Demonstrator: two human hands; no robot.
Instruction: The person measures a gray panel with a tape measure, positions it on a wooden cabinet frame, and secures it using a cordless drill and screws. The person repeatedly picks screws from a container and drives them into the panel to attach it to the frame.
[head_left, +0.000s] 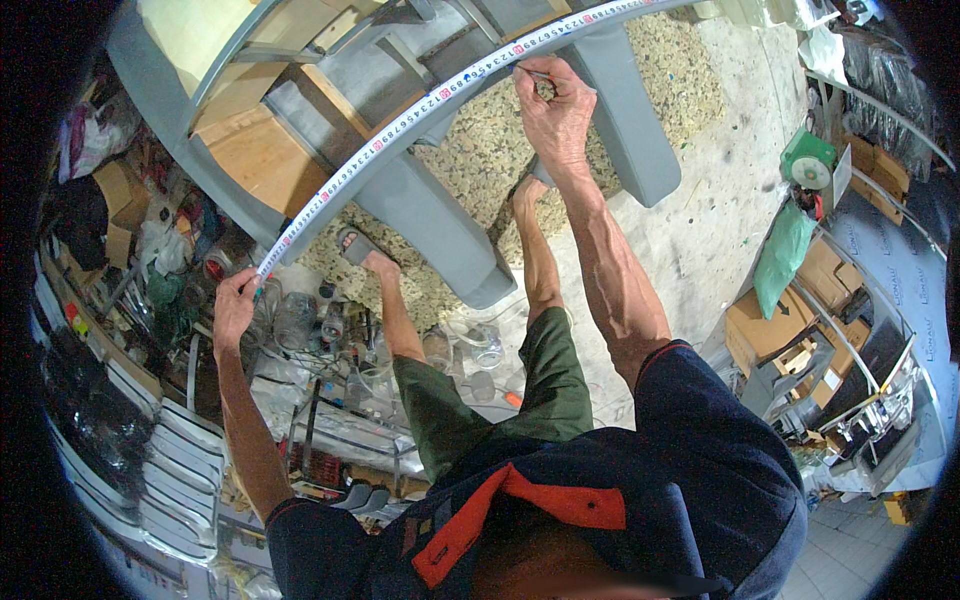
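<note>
Cardboard boxes (770, 318), contents unclear; left hand (234, 310) pinches tape (376, 146), right hand (560, 118) a dark stick (539, 74).

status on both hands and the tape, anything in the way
Left hand gripping tape at lower left. Right hand pinching slim dark pen-like thing beside it. Tape stretched across grey furniture frame, nothing seen over it between hands.

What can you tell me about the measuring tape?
The measuring tape is a thin, flat white strip with dark graduations and red-boxed marks; metal or plastic, I can't tell. It is extended along the front edge of the grey frame, from lower left to the top edge, where it leaves the picture; the wide lens may exaggerate its curve. The left hand's fingers pinch its lower-left end. The right hand is at its lower edge; contact is unclear.
</note>
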